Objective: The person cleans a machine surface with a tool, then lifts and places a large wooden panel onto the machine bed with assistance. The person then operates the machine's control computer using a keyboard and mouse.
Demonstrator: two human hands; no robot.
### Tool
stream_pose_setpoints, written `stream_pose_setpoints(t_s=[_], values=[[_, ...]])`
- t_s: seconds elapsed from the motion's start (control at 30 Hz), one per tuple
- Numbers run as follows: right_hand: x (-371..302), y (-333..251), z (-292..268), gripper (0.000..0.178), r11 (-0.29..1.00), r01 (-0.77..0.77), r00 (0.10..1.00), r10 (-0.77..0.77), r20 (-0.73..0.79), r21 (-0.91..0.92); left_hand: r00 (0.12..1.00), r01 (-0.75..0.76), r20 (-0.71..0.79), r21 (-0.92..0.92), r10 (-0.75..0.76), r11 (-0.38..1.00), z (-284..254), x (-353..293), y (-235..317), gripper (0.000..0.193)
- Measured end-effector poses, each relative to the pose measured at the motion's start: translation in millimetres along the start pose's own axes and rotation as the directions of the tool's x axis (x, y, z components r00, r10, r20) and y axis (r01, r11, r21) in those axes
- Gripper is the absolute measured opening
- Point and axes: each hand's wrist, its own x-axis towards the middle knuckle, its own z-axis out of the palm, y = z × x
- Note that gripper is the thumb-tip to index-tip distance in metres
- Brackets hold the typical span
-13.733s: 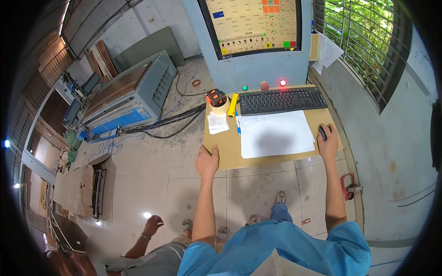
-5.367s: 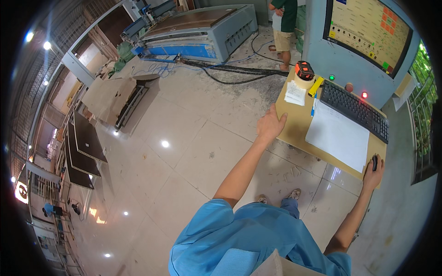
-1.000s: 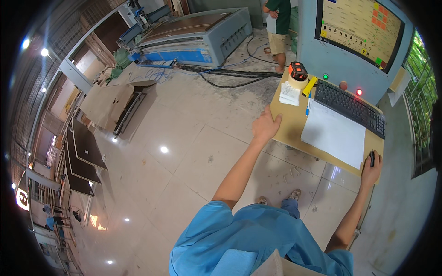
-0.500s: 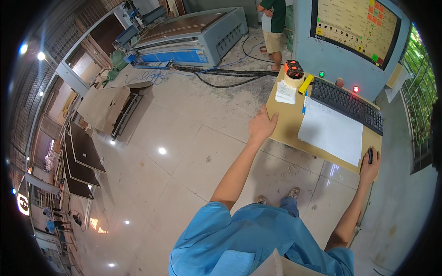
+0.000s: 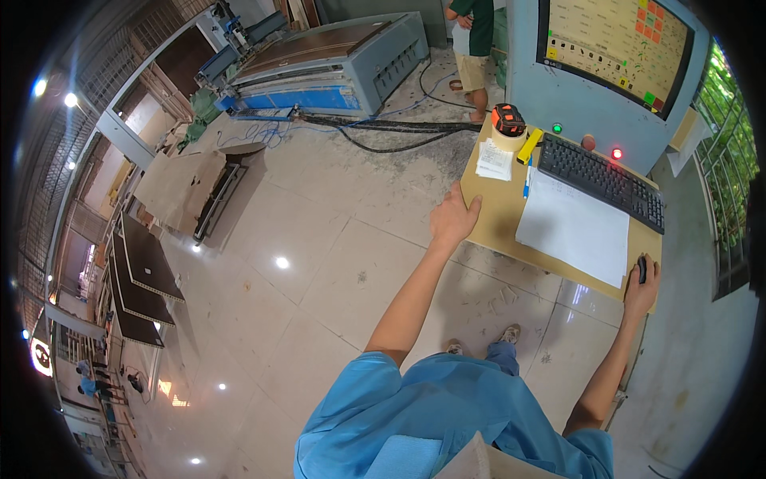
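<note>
I think I am doing mouse work in front of the screen [image 5: 614,48]; I can't tell how much is done or left. My left hand [image 5: 453,217] is resting at the left edge of the desk [image 5: 496,225], thumb spreading out. The blue pen [image 5: 527,184] is lying by the white sheet [image 5: 574,227], and the keyboard [image 5: 602,182] is sitting near the far edge; I am touching none of these. My right hand [image 5: 641,295] is holding the mouse [image 5: 642,269] by the near right corner. I can't tell how tightly my left fingers are gripping. The screen's top is going out of view, and its words are looking too tiny.
</note>
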Motion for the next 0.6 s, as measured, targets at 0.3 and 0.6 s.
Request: stream_pose_setpoints(t_s=[0.3,0.6], values=[[1.7,1.5,0.3,0.041,1.000,0.023,1.000,-0.023,-0.004,-0.003,1.000,-0.011,-0.016,-0.008,0.011,1.000,-0.8,-0.5,0.5,0.070],[1.7,-1.6,0.4,0.040,1.000,0.014,1.000,-0.014,-0.014,-0.010,1.000,-0.010,-0.020,-0.027,0.010,1.000,5.9,2.9,-5.1,0.070]])
